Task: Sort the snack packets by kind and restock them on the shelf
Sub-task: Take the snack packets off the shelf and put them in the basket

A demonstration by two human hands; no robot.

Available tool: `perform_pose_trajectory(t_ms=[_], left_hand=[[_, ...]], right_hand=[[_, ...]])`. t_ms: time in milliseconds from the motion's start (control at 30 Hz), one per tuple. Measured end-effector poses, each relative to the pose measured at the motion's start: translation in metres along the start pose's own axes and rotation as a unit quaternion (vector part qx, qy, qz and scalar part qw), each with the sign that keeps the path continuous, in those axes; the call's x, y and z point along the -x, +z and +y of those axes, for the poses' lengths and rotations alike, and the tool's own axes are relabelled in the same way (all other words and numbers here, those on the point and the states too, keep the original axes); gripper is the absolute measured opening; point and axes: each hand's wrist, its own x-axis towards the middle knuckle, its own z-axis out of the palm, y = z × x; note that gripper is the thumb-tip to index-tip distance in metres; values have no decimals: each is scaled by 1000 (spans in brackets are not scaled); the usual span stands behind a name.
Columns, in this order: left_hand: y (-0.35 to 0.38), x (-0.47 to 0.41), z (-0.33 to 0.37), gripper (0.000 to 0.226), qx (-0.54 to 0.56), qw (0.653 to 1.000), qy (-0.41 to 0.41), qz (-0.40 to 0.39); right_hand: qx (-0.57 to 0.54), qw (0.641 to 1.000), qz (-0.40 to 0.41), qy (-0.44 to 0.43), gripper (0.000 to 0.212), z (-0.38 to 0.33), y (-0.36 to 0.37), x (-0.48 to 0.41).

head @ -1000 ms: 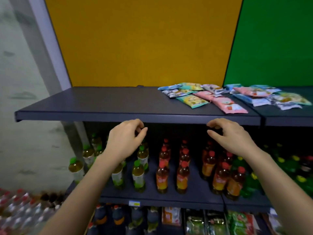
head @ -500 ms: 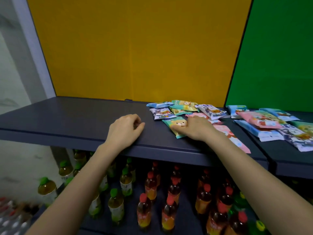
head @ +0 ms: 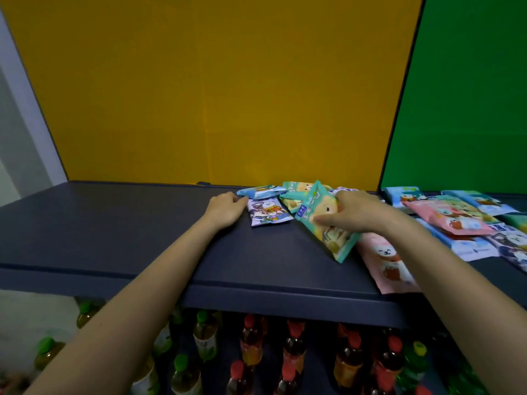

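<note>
My right hand point(head: 352, 213) grips a teal snack packet point(head: 319, 220) and holds it tilted, lifted off the dark shelf point(head: 119, 229). My left hand point(head: 226, 209) rests on the shelf with curled fingers, touching the left edge of a purple-white packet point(head: 268, 215). Behind them lie a blue packet point(head: 261, 191) and another teal packet point(head: 292, 192). A pink packet point(head: 387, 260) lies flat under my right forearm near the shelf's front edge. More pink, blue and purple packets point(head: 456, 220) are piled at the right.
A yellow back panel point(head: 214, 89) and a green one point(head: 462, 89) stand behind the shelf. Below the shelf stand rows of red-capped bottles point(head: 293, 349) and green-capped bottles point(head: 202, 334). The shelf's left half is bare.
My right hand has picked the teal packet up off the shelf and tilted it. My left hand has slid forward to the purple-white packet. The view has moved closer.
</note>
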Motion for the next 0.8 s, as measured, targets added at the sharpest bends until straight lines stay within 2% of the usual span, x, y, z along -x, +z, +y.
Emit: perform_pose_trajectory(t_ms=[233,333,500,567,667,700,800], left_hand=[[17,-52,25,93,79,992,-101,-16],[23,-66,33,104,101,987,-128,-3],[23,-87,27,114,150,977,-142,-59],[21,-86,26,100,209,969,-117,-66],[23,-77,25,34,300,950,-73,-52],[24,-73,26,27,303,951,-53,-34],[20,-61,29,28,248,965,38,72]], right_hand=[[-150,982,96,59,37,28,-3,-6],[-184,974,106,73,37,37,5,-6],[-271,948,133,100,38,42,11,-11],[-290,941,142,106,38,40,11,-14],[-324,928,150,107,37,35,11,-16],[-338,923,149,108,36,33,11,-16],[-397,901,146,99,26,28,12,-17]])
